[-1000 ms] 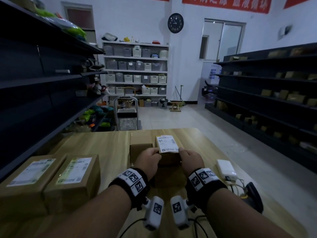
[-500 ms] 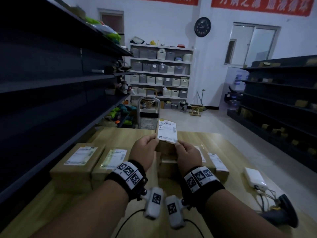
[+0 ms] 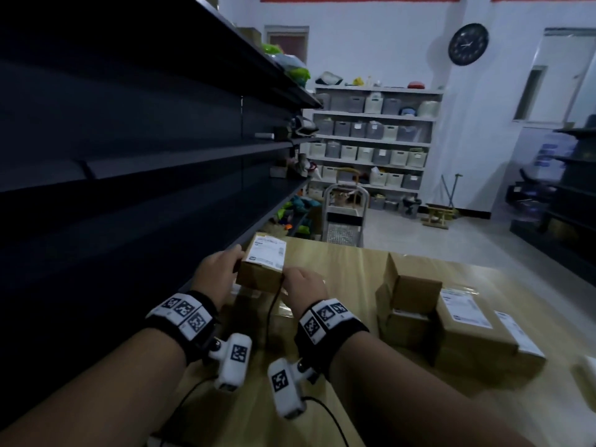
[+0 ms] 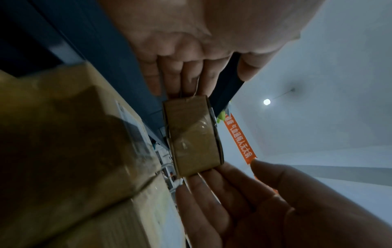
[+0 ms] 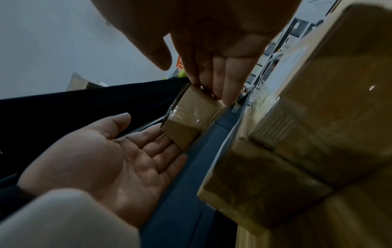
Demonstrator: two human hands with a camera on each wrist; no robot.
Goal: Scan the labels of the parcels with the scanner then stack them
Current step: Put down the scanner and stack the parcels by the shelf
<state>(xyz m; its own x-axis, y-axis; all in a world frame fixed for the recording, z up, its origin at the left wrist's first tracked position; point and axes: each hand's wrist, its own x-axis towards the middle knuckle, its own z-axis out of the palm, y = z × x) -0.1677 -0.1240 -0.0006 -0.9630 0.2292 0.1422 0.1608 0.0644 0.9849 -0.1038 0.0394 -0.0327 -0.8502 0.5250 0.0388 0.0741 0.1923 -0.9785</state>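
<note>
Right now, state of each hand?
Left hand: fingers straight, pressing the left end of the small parcel.
Right hand: fingers straight, pressing the opposite end; parcel carried between both.

A small cardboard parcel [image 4: 194, 135] hangs in the air between 2 hands. The left hand [image 4: 191, 42] comes down from the top, its straight fingertips [image 4: 184, 83] pressing the parcel's upper end. The right hand [image 4: 254, 201] reaches up from the lower right, fingers straight against the lower end, thumb free. Clear tape shines on the parcel's brown face. A larger box [image 4: 63, 142] fills the left, a dark shelf [image 4: 118, 63] behind it. An orange banner [image 4: 239, 139] and a ceiling lamp [image 4: 267, 101] show beyond.
</note>
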